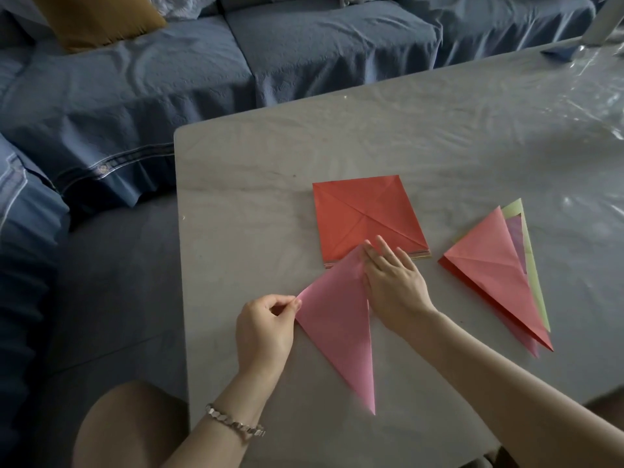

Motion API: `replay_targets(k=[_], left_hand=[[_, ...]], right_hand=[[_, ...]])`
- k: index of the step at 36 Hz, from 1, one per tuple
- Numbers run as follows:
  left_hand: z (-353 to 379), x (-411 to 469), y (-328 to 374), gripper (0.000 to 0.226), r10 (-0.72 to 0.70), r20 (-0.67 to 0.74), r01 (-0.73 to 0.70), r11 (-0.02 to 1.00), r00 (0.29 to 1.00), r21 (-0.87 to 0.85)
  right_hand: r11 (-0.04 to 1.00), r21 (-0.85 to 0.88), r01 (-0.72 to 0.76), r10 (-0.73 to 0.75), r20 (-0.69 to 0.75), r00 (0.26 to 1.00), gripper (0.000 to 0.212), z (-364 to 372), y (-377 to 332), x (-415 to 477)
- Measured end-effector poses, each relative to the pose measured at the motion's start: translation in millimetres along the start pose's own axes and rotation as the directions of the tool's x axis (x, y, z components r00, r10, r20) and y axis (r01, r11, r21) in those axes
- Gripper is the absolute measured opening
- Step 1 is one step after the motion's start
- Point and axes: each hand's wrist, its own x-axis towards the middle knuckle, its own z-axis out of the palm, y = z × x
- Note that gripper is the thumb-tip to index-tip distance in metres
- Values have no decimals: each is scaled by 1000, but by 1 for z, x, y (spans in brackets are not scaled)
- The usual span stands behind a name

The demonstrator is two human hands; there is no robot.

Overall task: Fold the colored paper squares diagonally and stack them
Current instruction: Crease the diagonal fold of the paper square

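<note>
Pink triangle [341, 319] beside red squares [368, 217]

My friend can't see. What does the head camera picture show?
Two hands fold a pink paper triangle on a grey table: left hand pinches a corner, right hand presses flat. Beyond lie a red square stack and folded triangles.

Grey table [439, 136] under clear plastic, blue-covered sofa [202, 79] behind, mustard cushion [98, 18] on it.
</note>
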Motion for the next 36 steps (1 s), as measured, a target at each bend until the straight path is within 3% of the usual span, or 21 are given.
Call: replay_targets(k=[4, 15, 23, 26, 36], left_hand=[[0, 1, 1, 3, 3, 0, -3, 1000, 1000, 1], [1, 1, 3, 3, -28, -9, 28, 1000, 1000, -4], [1, 0, 3, 4, -43, -8, 43, 999, 999, 1], [1, 0, 2, 4, -41, -9, 41, 999, 999, 4], [1, 0, 1, 2, -32, -9, 32, 999, 999, -2]], right_hand=[[1000, 20, -1, -1, 131, 991, 47, -6, 4, 13], [993, 110, -31, 11, 176, 984, 52, -6, 15, 21], [974, 179, 143, -180, 212, 961, 75, -14, 25, -4], [957, 202, 207, -247, 199, 948, 92, -9, 24, -19], [949, 232, 213, -291, 384, 876, 122, -23, 19, -44]])
